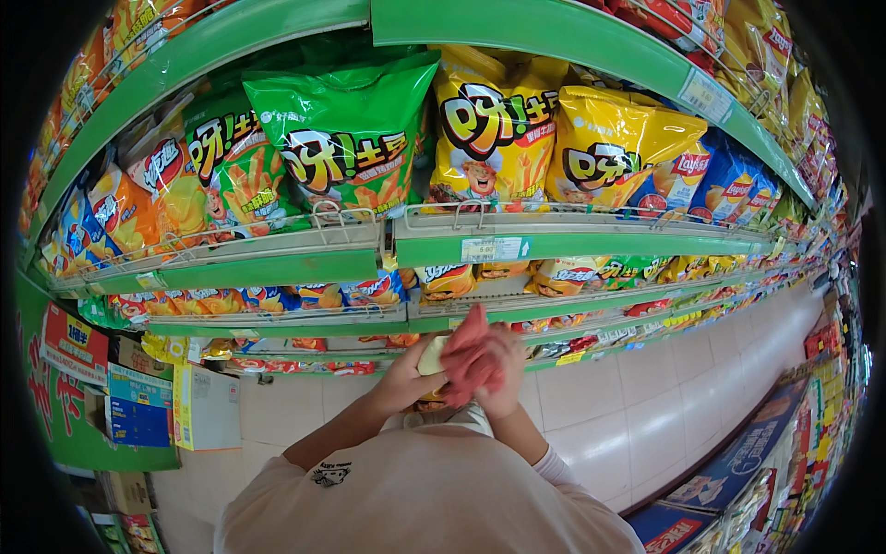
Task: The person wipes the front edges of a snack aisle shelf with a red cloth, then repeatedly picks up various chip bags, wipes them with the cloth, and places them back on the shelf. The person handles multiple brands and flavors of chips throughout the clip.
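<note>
A crumpled red cloth (473, 363) is held in front of my body, with my right hand (503, 367) closed on it. My left hand (408, 370) grips a pale yellow object (433, 356) directly beside the cloth; its kind is hard to tell, as the hand and cloth hide part of it. Below the hands, part of a yellowish snack bag (429, 404) shows near my waist. Beyond them is a store shelf with a green price rail (588, 247), a green snack bag (346, 131) and a yellow snack bag (488, 131) standing on it behind a low wire guard.
Lower shelves with more snack bags (443, 280) lie just past my hands. Cardboard cartons (208, 408) stand at the left on the tiled floor (623, 408). A long display with a blue front (740, 450) runs along the right side of the aisle.
</note>
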Action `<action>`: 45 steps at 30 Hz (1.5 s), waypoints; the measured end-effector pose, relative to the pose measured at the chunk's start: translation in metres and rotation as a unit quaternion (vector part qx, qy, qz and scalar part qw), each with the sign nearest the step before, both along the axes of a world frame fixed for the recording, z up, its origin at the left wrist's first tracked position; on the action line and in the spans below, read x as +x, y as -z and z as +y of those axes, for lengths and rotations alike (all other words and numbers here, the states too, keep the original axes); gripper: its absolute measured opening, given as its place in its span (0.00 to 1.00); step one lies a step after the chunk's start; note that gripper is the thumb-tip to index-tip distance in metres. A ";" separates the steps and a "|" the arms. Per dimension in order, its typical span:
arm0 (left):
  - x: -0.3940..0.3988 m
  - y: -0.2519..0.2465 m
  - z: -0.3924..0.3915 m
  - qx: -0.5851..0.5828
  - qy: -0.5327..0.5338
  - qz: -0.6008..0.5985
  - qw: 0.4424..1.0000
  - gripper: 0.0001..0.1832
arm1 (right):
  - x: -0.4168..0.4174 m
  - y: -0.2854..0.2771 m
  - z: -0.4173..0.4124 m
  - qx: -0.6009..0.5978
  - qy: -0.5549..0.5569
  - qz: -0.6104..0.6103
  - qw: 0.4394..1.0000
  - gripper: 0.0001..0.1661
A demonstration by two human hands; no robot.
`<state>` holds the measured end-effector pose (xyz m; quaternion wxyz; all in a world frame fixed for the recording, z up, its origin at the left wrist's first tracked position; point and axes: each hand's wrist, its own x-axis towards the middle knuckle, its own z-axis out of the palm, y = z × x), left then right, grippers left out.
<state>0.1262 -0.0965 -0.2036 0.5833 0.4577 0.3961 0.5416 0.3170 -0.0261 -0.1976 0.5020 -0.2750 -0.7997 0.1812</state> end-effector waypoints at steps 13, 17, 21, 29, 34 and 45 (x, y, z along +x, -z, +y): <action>-0.002 0.011 0.020 -0.053 -0.123 -0.253 0.958 0.28 | -0.021 -0.020 -0.010 -0.080 -0.077 -0.041 0.993 0.36; -0.023 0.002 0.024 -0.051 -0.157 -0.292 0.942 0.26 | -0.021 0.006 -0.029 -0.046 -0.167 -0.114 0.978 0.29; -0.039 0.005 0.023 -0.064 -0.221 -0.272 0.934 0.24 | -0.010 0.026 -0.035 -0.029 -0.233 -0.121 0.964 0.33; -0.030 0.012 0.012 -0.112 -0.145 -0.255 0.949 0.27 | -0.007 -0.024 -0.009 -0.156 -0.015 0.128 0.979 0.31; -0.023 0.009 0.015 -0.018 -0.236 -0.232 0.944 0.28 | -0.027 0.014 -0.030 -0.109 -0.069 -0.008 0.992 0.35; -0.016 0.022 0.009 0.048 -0.235 -0.147 0.960 0.25 | -0.027 -0.021 -0.011 -0.055 -0.016 0.038 0.998 0.29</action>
